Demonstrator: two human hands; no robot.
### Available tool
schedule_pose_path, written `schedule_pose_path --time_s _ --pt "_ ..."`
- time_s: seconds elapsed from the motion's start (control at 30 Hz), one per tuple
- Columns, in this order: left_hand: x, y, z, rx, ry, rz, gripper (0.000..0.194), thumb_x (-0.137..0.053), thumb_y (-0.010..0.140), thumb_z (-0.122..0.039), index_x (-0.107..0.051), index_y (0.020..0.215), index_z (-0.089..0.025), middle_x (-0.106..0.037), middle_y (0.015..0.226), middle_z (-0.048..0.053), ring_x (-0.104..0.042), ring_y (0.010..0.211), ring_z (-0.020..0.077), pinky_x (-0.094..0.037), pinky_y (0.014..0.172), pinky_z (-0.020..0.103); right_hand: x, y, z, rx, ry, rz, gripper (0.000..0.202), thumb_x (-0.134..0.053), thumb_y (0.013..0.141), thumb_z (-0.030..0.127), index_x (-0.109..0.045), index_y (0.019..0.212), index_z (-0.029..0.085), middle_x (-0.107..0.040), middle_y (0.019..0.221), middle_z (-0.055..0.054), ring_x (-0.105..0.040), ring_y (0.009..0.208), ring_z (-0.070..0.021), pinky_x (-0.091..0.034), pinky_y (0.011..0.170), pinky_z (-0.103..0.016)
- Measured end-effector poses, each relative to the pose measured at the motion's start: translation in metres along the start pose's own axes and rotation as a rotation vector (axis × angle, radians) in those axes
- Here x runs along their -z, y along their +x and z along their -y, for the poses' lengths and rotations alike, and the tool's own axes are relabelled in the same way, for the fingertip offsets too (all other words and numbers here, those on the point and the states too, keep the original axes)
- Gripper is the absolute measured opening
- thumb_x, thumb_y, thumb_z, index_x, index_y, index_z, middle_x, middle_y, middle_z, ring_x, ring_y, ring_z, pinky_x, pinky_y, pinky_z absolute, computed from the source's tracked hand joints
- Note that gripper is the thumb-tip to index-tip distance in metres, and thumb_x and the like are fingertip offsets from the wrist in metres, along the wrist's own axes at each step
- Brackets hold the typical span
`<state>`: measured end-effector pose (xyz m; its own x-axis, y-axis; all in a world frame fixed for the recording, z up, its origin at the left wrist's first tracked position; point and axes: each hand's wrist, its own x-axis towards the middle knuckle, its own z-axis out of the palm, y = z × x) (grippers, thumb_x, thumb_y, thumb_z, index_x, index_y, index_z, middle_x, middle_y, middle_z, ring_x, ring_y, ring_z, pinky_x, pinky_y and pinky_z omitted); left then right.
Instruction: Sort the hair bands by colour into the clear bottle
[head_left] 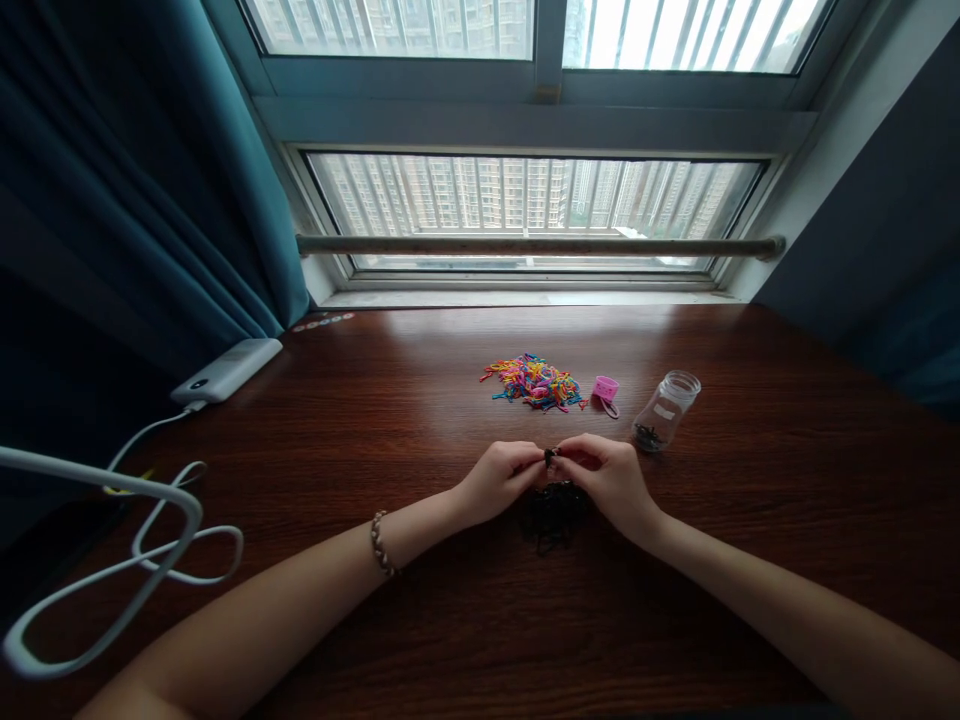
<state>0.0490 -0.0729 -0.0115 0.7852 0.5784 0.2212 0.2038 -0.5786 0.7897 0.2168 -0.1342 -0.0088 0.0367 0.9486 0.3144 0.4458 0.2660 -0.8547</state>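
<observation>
My left hand (504, 482) and my right hand (611, 482) meet above the table, each with thumb and forefinger pinched. Between their fingertips is a small black hair tie (550, 457), bunched up and too small to make out fully. Right below my hands lies a dark pile of black hair ties (553, 515), partly in shadow. Beyond my right hand, a clear jar (679, 390) stands tilted in view with a few black hair ties (646, 437) at its bottom. A pink lid (605, 390) with a loop lies left of the jar.
Farther back is a heap of colourful hair ties (534, 383). On the left, a white power bank (229, 370) has a looping white cable (187, 510) plugged in. A blue curtain (150, 150) hangs beside it. The window rail (540, 246) runs behind the brown table (360, 400).
</observation>
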Motion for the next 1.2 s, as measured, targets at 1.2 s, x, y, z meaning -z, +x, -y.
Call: schedule_pose_path --time_s 1.2 --pt "0.003 -0.001 0.004 0.051 0.021 -0.047 0.029 -0.041 0.079 -0.016 -0.060 0.101 -0.012 -0.057 0.077 0.003 -0.048 0.065 0.0101 -0.039 0.062 0.020 0.152 0.052 0.093 0.002 -0.831 -0.112 0.012 -0.062 0.068 0.023 -0.070 0.075 0.020 -0.068 0.069 -0.001 -0.062 0.064 -0.0151 -0.047 0.063 -0.024"
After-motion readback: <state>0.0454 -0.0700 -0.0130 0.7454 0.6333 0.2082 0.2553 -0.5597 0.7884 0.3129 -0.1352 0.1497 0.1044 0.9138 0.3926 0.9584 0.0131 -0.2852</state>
